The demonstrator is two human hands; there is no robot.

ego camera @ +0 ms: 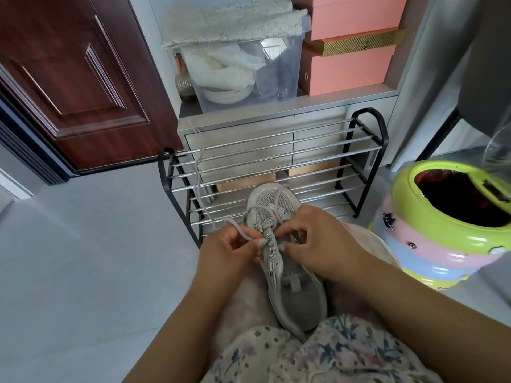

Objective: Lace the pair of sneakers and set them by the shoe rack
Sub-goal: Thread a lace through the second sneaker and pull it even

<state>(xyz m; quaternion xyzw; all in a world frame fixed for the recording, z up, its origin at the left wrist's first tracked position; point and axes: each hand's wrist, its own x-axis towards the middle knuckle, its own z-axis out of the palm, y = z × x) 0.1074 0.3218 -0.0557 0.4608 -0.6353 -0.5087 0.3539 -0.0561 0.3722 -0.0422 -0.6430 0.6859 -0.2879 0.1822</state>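
So there's one grey sneaker (pixel 287 275) sitting on the person's lap, toe pointing away toward the shoe rack (pixel 276 167), heel end closest to the camera. The toe pretty much overlaps the rack's lowest bars from this angle, can't tell if it actually touches. The left hand (pixel 229 250) has its fingers curled and is pinching a loop of the pale lilac lace (pixel 262 210) just left of the sneaker's eyelets. The right hand (pixel 318 241) is curled over the right side of the tongue area, fingertips pinching at the lace or eyelet row there, hard to make out exactly which. The lace already crosses over the toe end of the sneaker a couple of times. A second loose lace (pixel 197 172) hangs over the rack's left end, draped down across the bars, well above and left of the sneaker. Only one sneaker shows. Right of the sneaker, on the floor, stands a green, pink and blue bin (pixel 431 244) with a dark liner. Behind the rack there's a grey cabinet (pixel 240 125) with a clear storage box (pixel 249 70) and pink boxes (pixel 348 67) on it, and a dark red door (pixel 77 78) off to the left.
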